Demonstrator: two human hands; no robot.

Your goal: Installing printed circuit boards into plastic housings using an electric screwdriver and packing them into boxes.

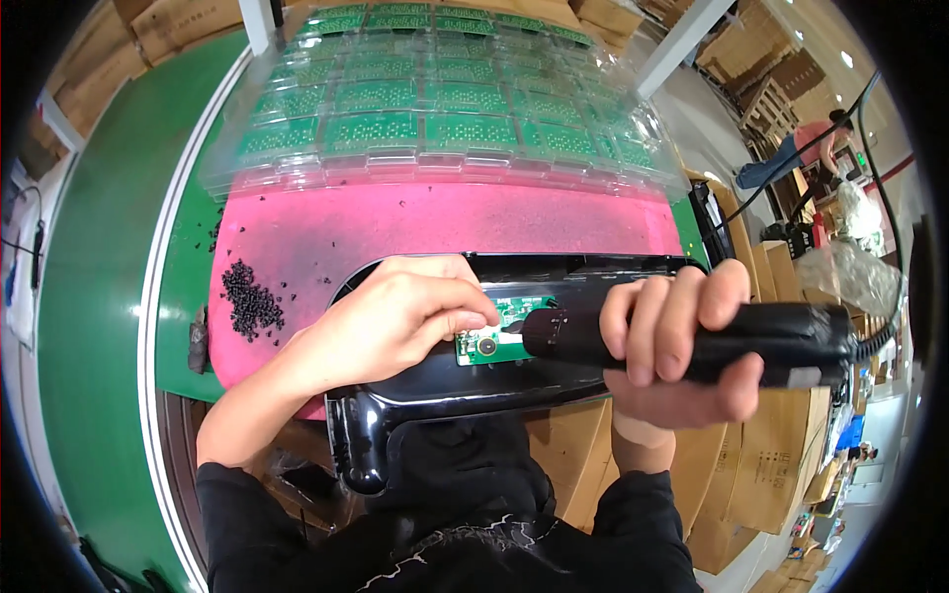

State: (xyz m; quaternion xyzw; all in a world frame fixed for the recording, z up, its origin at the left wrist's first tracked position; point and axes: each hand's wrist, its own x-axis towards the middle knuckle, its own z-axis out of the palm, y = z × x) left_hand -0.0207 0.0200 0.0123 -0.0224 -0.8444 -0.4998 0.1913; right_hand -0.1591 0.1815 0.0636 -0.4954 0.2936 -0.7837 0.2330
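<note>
A small green circuit board [509, 351] lies in a glossy black plastic housing [465, 387] in front of me. My right hand [662, 341] is wrapped round a black electric screwdriver [791, 341], held almost level with its nose pointing left over the board. Close to that tip, the thumb and forefinger of my left hand [390, 316] are pinched together above the board's left part. Whatever they hold is hidden or too small to make out. Part of the board is covered by my left fingers and the tool's nose.
A pink mat [445, 222] covers the bench, with a heap of small black screws [252, 301] at left. Clear plastic trays of green boards [425, 128] stand stacked at the back. The tool's cable [895, 257] runs up at right, near cardboard boxes [776, 445]. Another person [816, 143] bends over far right.
</note>
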